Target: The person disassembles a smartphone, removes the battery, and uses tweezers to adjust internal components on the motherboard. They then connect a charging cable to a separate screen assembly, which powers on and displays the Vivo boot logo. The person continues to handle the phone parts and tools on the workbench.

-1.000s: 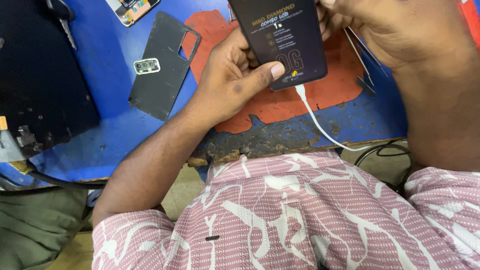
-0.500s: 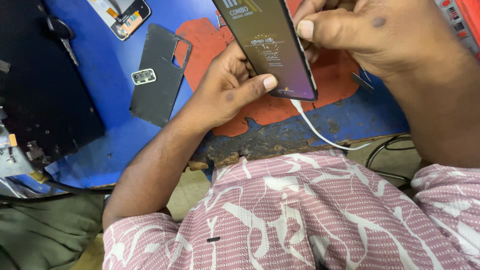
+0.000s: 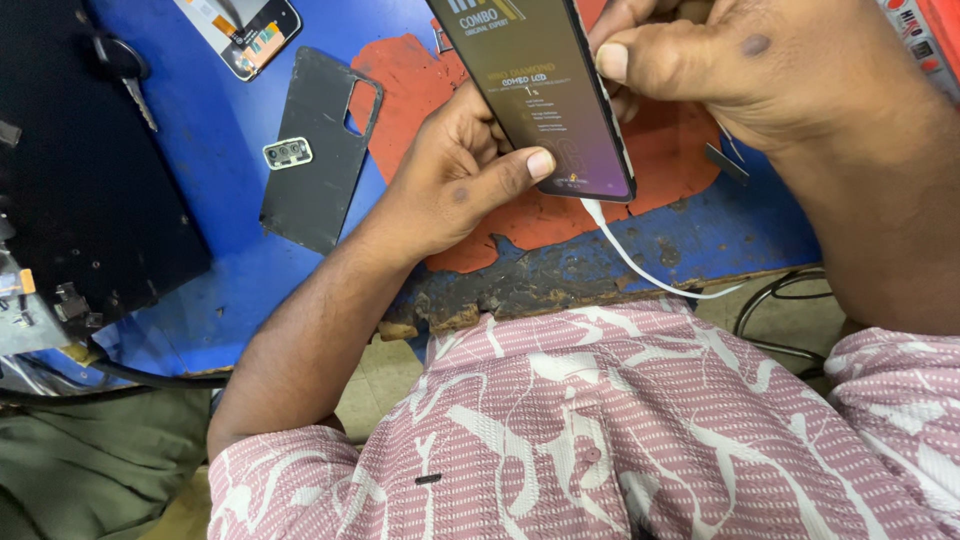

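Note:
A dark flat box with pale print and a purple lower corner is held over the worktable. My left hand grips it from below and the left, thumb pressed on its lower face. My right hand pinches its right edge near the top, thumb and fingers closed on it. A white cable trails out from under the box across the table edge.
A dark phone back cover lies on the blue table, a small camera module resting on it. A red mat lies under the hands. A phone part is at top left, a black board at the left.
The box has tilted and turned more edge-on. My right hand has come down onto its right edge. The view has shifted, so the back cover sits farther right.

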